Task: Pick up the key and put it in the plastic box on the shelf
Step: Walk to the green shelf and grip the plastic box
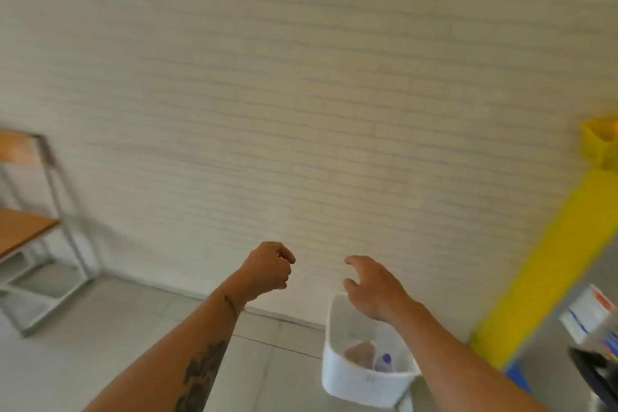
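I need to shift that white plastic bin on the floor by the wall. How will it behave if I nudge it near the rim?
The white plastic bin looks thin-walled and tall, so probably light. It seems to hold only a bottle and some crumpled waste, so little ballast: a push near the rim may tip it. The smooth floor suggests a low push would slide it.

Both bare forearms reach forward, raised side by side and apart. The left hand (269, 267) is curled into a loose fist, knuckles up, something small and shiny glinting at the fingers, too blurred to name. The right hand (373, 288) is spread, fingers loosely bent and empty, palm facing down
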